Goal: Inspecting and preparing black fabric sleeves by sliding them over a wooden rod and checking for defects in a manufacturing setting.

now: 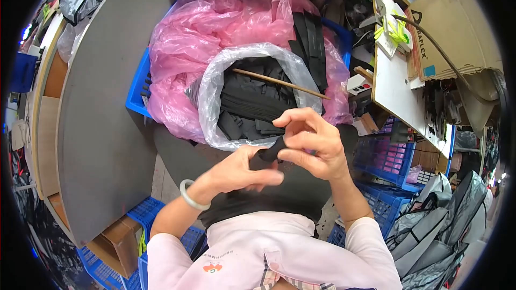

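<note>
My right hand and my left hand meet over my lap, both gripping one small black fabric strip between fingers and thumbs. The left wrist wears a pale bangle. Just beyond the hands a clear plastic bag lies open, filled with several black fabric strips. A thin wooden stick lies across its mouth. A pink plastic bag surrounds the clear one inside a blue crate.
A grey tabletop curves along my left. A white table with a cardboard box stands at right. Blue crates sit at lower right, another blue crate and a carton at lower left. Grey bags are piled at the right edge.
</note>
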`<state>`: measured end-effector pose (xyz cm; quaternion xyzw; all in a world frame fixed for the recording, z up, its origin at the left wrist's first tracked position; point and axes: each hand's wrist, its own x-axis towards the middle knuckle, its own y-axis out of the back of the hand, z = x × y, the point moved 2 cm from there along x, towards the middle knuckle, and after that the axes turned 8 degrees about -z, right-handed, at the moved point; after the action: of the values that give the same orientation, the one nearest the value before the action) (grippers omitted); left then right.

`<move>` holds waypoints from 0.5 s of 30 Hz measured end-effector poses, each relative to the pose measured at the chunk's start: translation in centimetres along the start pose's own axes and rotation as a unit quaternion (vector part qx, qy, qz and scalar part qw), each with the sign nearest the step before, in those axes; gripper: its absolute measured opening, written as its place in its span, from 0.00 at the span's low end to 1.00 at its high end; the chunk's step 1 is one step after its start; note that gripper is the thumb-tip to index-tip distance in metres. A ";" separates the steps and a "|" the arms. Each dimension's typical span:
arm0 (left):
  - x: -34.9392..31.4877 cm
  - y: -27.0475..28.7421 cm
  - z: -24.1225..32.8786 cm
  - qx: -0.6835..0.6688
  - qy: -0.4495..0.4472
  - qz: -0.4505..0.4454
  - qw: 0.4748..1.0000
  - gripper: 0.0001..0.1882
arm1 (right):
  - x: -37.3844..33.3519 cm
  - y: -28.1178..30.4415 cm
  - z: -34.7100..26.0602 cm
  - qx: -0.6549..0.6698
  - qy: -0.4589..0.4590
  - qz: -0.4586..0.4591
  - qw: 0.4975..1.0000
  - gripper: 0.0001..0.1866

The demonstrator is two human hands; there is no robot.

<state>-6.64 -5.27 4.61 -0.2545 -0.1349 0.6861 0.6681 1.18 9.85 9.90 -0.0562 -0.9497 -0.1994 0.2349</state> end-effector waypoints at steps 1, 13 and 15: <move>0.3 0.4 0.0 0.267 -0.070 0.148 0.950 0.11 | -0.4 -0.3 0.4 0.018 -0.076 0.026 0.997 0.06; 2.2 2.3 -5.5 0.511 -0.126 0.425 0.737 0.07 | 0.1 -2.0 2.7 0.278 -0.289 0.280 0.872 0.05; 2.0 2.8 -6.6 0.192 -0.026 0.318 0.928 0.12 | 1.5 -2.0 2.5 0.283 -0.291 0.215 0.889 0.07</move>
<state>-5.45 -4.48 -2.68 -0.1329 0.0703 0.8818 0.4470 -1.57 9.02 7.89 -0.2453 -0.9564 0.1581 -0.0085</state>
